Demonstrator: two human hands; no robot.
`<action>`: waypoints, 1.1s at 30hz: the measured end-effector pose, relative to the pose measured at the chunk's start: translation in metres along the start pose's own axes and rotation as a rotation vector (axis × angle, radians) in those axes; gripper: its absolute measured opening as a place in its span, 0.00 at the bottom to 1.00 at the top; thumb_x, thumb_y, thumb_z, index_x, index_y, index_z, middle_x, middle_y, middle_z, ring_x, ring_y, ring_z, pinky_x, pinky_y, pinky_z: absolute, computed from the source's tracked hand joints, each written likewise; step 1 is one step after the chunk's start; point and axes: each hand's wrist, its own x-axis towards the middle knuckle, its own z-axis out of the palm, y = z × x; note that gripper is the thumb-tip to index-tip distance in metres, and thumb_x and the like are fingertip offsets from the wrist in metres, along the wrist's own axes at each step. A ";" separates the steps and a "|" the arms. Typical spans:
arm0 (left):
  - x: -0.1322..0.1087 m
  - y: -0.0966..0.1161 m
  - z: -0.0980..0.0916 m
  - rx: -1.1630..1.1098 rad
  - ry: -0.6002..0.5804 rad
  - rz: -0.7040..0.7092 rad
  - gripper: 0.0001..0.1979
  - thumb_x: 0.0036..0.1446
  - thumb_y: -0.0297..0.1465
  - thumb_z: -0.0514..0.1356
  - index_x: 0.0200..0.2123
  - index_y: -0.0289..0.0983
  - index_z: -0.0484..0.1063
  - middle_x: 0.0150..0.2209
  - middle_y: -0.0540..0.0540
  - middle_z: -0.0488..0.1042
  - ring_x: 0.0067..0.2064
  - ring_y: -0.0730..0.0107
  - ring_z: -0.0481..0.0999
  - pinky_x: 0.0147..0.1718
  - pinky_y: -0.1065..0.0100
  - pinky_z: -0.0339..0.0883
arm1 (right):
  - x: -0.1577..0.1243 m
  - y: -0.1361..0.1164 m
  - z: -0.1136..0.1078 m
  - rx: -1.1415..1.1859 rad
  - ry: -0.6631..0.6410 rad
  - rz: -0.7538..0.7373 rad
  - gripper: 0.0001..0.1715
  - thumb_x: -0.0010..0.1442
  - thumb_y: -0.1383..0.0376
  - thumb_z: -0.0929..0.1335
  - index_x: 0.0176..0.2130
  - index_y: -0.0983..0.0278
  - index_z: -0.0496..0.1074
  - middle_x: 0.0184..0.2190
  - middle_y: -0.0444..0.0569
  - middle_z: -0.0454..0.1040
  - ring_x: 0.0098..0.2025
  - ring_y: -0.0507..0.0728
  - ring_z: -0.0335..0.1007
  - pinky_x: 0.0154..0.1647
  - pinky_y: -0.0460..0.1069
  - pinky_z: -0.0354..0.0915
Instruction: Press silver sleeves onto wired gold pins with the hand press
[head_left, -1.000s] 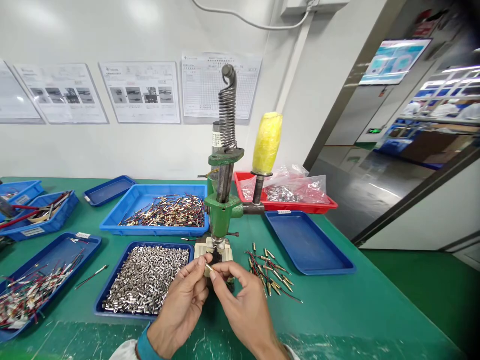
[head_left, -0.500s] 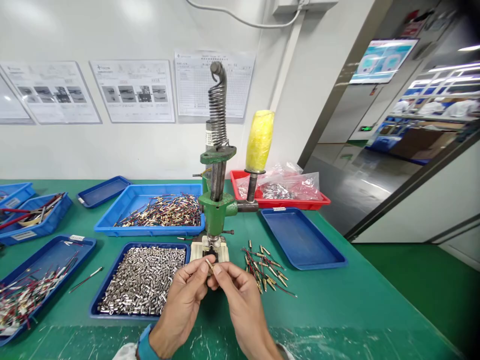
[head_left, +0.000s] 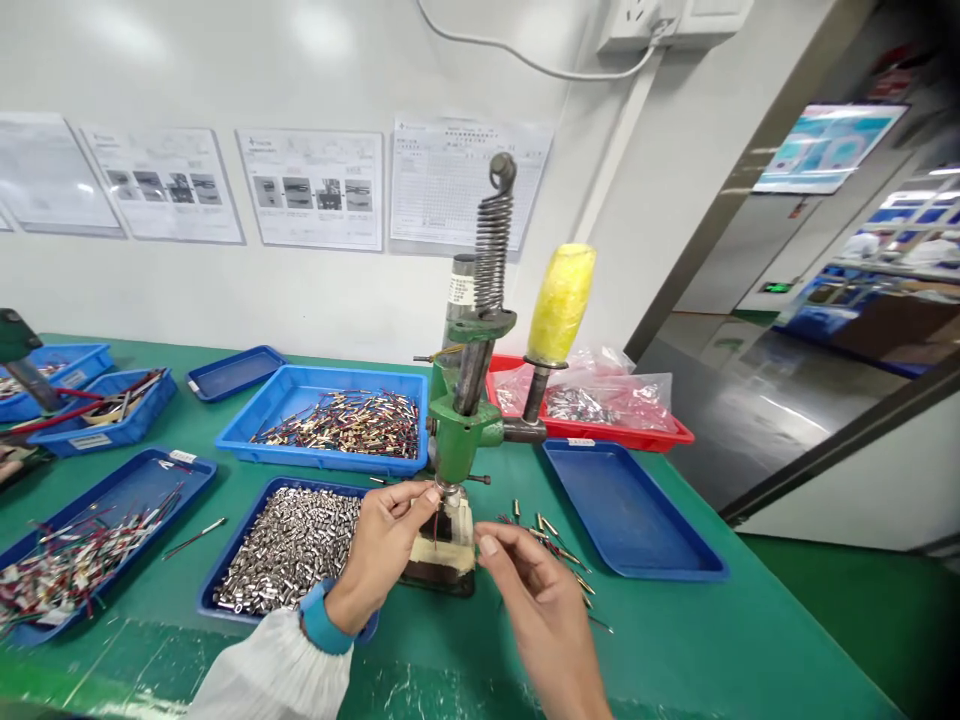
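1. At the foot of the hand press (head_left: 457,430), my feed shows the left hand (head_left: 382,555) closed in a pinch, thumb and fingertips holding a thin wire (head_left: 436,530) upright just under the press's metal tip (head_left: 448,492). Whether a small terminal sits in that pinch is too fine for me to tell from here.
2. The right hand (head_left: 544,600) is open and holding nothing, its fingers loosely curved. It hangs just above a loose pile of wires with brass pins (head_left: 544,545), well clear of the wire in the pinch.
3. The thin wire runs down in front of a dark slot in the pale press base (head_left: 442,550), so that's where I place the piece being worked on: right under the tip, not in any tray.
4. My judgement is that this is the setting-up step, with the wire being lined up and the pressing not yet begun. The next move calls for a steady left-hand pinch while the right hand goes up to the yellow foam handle (head_left: 561,303), which looks like the press's lever.
5. Farther out on the green bench mat (head_left: 675,640) sit a blue tray of silver sleeves (head_left: 236,545) and a blue tray of gold-tipped wires (head_left: 322,372) — with a red tray of plastic bags (head_left: 615,432) behind the press.
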 end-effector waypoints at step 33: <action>0.010 -0.026 0.000 -0.070 0.053 0.149 0.20 0.50 0.43 0.70 0.38 0.32 0.82 0.26 0.47 0.75 0.29 0.69 0.71 0.30 0.71 0.64 | 0.076 -0.174 -0.015 -0.387 0.340 -0.804 0.31 0.61 0.61 0.71 0.61 0.57 0.63 0.53 0.52 0.71 0.48 0.59 0.74 0.50 0.59 0.72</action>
